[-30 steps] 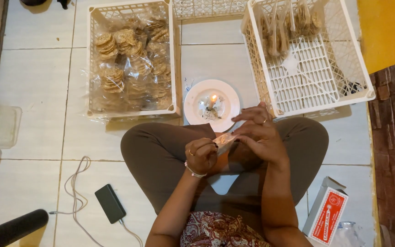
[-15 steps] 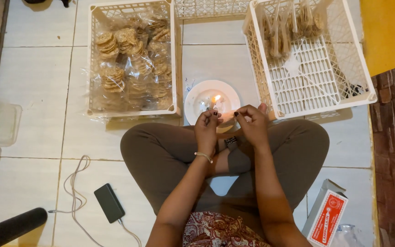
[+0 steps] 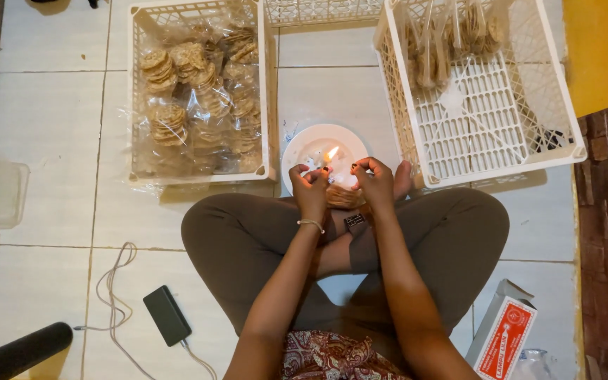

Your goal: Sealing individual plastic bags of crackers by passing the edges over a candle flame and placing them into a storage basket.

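Over the white plate [image 3: 311, 144], left hand [image 3: 309, 188] and right hand [image 3: 374, 181] raised, each grip pinched shut on a clear bag [image 3: 339, 184] beside the flame [image 3: 331, 154].

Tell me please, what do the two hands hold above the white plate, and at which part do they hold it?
The left hand and right hand pinch a small clear packet by its top edge, near the candle flame on the white plate. The exact grip is too small to tell.

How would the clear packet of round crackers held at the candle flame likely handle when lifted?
The packet, pinched between left hand and right hand, looks thin-filmed, so probably light and floppy. Its crackers likely snap under squeezing. The glossy film may be slippery.
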